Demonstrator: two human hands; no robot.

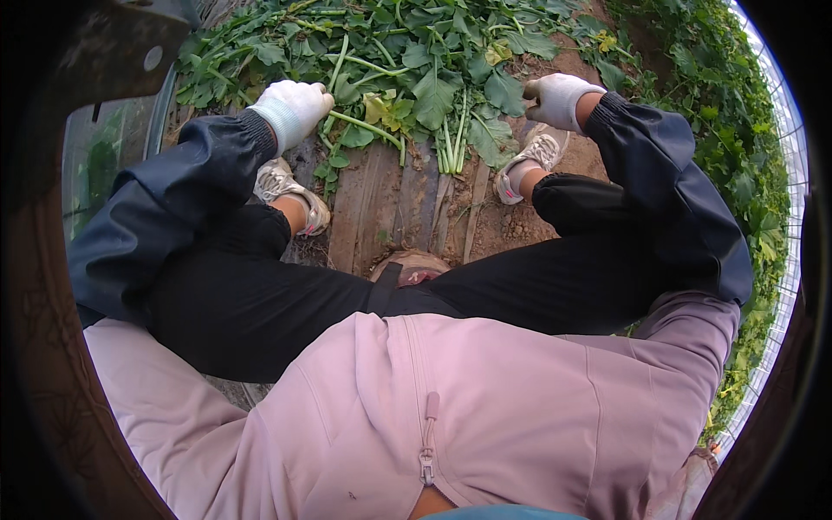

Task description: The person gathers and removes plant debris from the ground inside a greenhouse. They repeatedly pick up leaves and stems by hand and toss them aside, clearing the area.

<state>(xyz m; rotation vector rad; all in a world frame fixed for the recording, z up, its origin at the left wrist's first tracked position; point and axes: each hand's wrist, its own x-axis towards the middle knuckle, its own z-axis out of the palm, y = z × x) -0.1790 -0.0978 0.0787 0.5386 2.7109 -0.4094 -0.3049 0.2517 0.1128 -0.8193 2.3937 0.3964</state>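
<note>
My left hand (296, 112), in a white knit glove, is curled at the left edge of a heap of cut leafy stems (390, 58). A pale green stem (367, 125) runs from beside its fingertips; whether the fingers grip it is unclear. My right hand (558, 99), gloved alike, hovers over my right shoe with its fingers bent, right of a large green leaf (504, 93). I cannot tell whether it holds anything. Between the hands, several pale stem ends (453, 146) lie side by side, pointing towards me. Yellowed leaves (383, 110) lie among the green ones.
My shoes (292, 195) stand on either side of dirty plastic sheeting (370, 201) and brown soil (520, 227). Leafy plants (728, 130) grow along the right. A clear plastic wall (107, 156) is at the left. A round seat or pad (409, 263) shows between my legs.
</note>
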